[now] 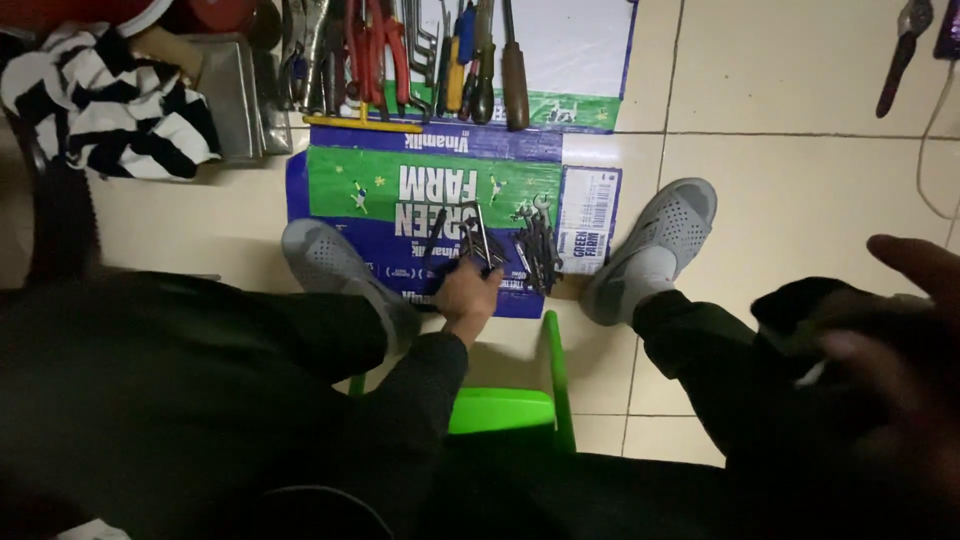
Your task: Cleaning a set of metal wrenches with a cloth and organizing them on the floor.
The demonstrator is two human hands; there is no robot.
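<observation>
the left hand reached down between the knees to the flattened carton on the floor, its grip clenched on a bent metal tool that stood up from the fingers. a pile of small wrenches lay just beside it on the carton. the right hand hung blurred near the camera, fingers spread and released. grey shoes flanked the carton; more tools lay beyond.

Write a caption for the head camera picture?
Seated person's left hand grips a bent metal tool over flattened green-and-blue cardboard; blurred right hand nearby.
</observation>
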